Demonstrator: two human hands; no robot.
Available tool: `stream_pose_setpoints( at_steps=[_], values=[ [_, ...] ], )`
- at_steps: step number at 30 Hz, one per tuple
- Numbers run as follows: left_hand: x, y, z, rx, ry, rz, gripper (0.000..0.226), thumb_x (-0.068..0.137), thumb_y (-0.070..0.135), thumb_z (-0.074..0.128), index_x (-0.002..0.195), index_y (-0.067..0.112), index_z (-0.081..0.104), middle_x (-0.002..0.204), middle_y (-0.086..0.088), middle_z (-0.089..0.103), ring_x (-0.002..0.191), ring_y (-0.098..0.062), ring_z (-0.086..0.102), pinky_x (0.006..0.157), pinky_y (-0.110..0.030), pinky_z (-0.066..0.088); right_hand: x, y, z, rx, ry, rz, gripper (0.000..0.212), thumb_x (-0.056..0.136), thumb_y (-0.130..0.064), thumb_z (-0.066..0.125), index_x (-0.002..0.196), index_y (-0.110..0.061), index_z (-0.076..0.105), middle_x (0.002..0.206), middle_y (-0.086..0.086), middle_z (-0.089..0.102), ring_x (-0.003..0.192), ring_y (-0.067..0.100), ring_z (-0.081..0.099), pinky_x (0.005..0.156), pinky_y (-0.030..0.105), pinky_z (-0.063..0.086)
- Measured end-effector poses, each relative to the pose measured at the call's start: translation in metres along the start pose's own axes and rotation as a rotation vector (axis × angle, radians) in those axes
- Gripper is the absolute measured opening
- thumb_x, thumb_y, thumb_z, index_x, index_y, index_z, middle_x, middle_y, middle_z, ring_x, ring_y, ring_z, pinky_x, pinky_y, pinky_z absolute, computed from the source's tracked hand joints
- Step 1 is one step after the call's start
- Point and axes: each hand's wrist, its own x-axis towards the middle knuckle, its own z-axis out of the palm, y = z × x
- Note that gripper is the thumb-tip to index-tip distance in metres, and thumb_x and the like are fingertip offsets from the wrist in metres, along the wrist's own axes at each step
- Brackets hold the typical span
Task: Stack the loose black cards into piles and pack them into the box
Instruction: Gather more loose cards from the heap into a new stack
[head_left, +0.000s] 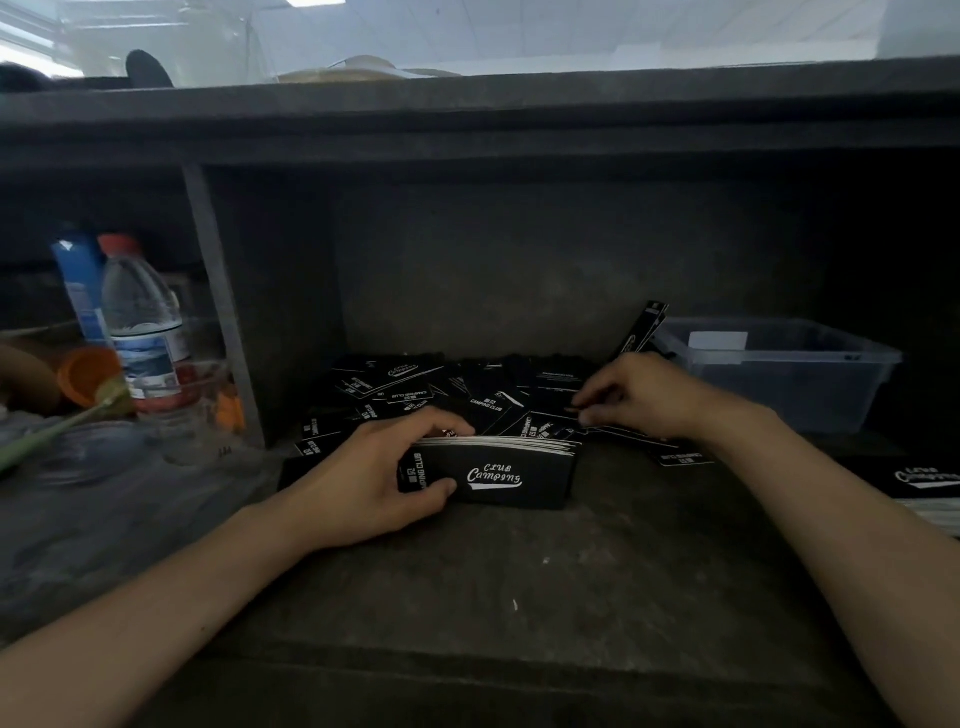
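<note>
Two hands: left hand (374, 478) grips the card stack (498, 475); right hand (639, 395), at its two o'clock, pinches a loose card (551, 404).

Dim dark desk (467, 597) beneath dark shelf (467, 109).

Black cards (457, 395) with white lettering; clear bottle (140, 322) with red cap.

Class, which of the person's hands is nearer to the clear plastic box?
Right. The right hand pinches at loose cards just left of the clear plastic box; the left hand grips a card stack farther left.
</note>
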Motion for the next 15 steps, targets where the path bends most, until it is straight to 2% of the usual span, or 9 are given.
stream_pose_setpoints(
  at_steps=[2,4,6,9,11,13,15],
  values=[
    [0.000,0.000,0.000,0.000,0.004,0.005,0.047,0.086,0.013,0.080,0.127,0.025,0.061,0.117,0.019,0.069,0.108,-0.001,0.068,0.092,-0.019,0.053,-0.003,-0.007,-0.002,0.145,0.189,-0.043,0.020,0.089,-0.035,0.066,0.104,-0.025,0.074,0.102,-0.010,0.072,0.094,0.003,0.065,0.085,0.021,0.050],
    [0.000,0.000,0.000,-0.011,0.002,0.005,0.046,0.086,0.013,0.080,0.126,0.024,0.061,0.117,0.019,0.069,0.108,-0.002,0.068,0.092,-0.020,0.054,-0.003,-0.017,-0.005,0.355,0.400,-0.055,0.019,0.091,-0.030,0.065,0.104,-0.019,0.074,0.096,-0.008,0.073,0.088,0.001,0.066,0.079,0.015,0.051],
    [0.000,-0.001,0.000,-0.020,-0.001,0.002,0.046,0.086,0.013,0.080,0.126,0.025,0.060,0.117,0.018,0.069,0.108,-0.003,0.068,0.092,-0.022,0.055,-0.001,-0.029,-0.009,0.671,0.483,-0.007,0.021,0.090,-0.020,0.068,0.110,-0.014,0.070,0.095,0.001,0.073,0.084,0.008,0.067,0.073,0.013,0.051],
    [0.000,-0.002,0.001,-0.017,0.002,0.004,0.046,0.086,0.013,0.080,0.126,0.025,0.061,0.117,0.018,0.069,0.108,-0.002,0.068,0.093,-0.023,0.055,0.000,-0.038,-0.013,1.010,0.402,0.000,0.050,0.087,-0.002,0.069,0.131,-0.019,0.052,0.101,0.012,0.066,0.081,0.017,0.065,0.063,0.021,0.056],
    [0.000,-0.003,0.001,-0.021,0.002,0.005,0.046,0.085,0.014,0.080,0.125,0.026,0.061,0.117,0.019,0.068,0.109,-0.002,0.068,0.093,-0.021,0.054,-0.004,-0.039,-0.014,1.094,0.343,-0.015,0.067,0.085,0.009,0.065,0.136,-0.029,0.044,0.107,0.006,0.062,0.079,0.019,0.068,0.064,0.029,0.061],
    [0.001,-0.004,0.001,-0.003,0.009,0.018,0.046,0.084,0.015,0.081,0.124,0.026,0.061,0.119,0.019,0.065,0.112,-0.003,0.066,0.095,-0.020,0.052,-0.008,-0.040,-0.014,1.079,0.285,0.010,0.063,0.084,0.014,0.062,0.132,-0.026,0.050,0.107,0.003,0.063,0.081,0.021,0.069,0.068,0.034,0.062],
    [0.001,-0.006,0.001,0.024,0.017,0.038,0.045,0.083,0.018,0.081,0.122,0.027,0.060,0.125,0.018,0.059,0.118,-0.006,0.061,0.100,-0.021,0.049,-0.010,-0.043,-0.014,1.059,0.177,0.062,0.039,0.088,0.011,0.057,0.117,-0.015,0.061,0.102,0.009,0.069,0.086,0.024,0.071,0.072,0.035,0.062]
  ],
)
